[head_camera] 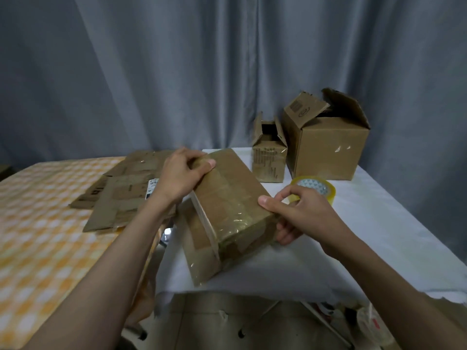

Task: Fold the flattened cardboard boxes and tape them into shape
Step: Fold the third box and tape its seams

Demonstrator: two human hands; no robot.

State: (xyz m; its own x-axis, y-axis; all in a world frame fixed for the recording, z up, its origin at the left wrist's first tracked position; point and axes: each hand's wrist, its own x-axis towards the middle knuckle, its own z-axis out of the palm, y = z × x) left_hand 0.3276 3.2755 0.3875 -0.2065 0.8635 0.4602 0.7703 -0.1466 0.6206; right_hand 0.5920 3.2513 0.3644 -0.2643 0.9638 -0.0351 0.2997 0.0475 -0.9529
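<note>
A brown cardboard box with glossy tape over its top lies tilted on the white-covered table. My left hand grips its far left corner, thumb on top. My right hand holds the box's right side, thumb on the top face and fingers under the edge. A roll of clear tape sits just behind my right hand. Flattened cardboard boxes lie stacked on the orange checked cloth to the left.
Two formed boxes stand at the back right, a small one and a larger one, both with flaps open. Grey curtains hang behind. The table's near edge sits below the box, with clutter on the floor.
</note>
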